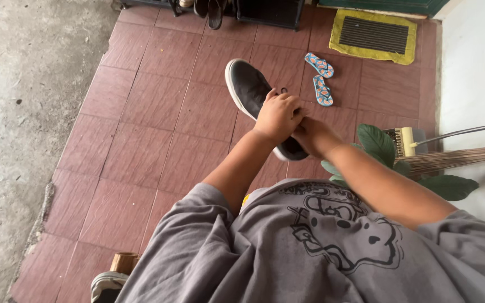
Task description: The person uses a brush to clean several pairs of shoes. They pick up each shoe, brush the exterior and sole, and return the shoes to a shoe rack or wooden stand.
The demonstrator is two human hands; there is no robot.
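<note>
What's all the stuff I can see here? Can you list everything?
shoe: one, black with white sole, held up in both hands over the tiles
flip-flops: two, blue and orange pattern, on the tiles near the mat
mat: one, yellow edge with grey middle, top by the door
plant: one, green leaves, right of the arms
broom: one, brown bristles, lying at right
tiles: many, reddish brown, floor
concrete: grey, left strip
other shoe: one, pale sole rim, bottom left
shirt: one, grey with black print
left hand: on top of the shoe
right hand: at the shoe's heel
</note>
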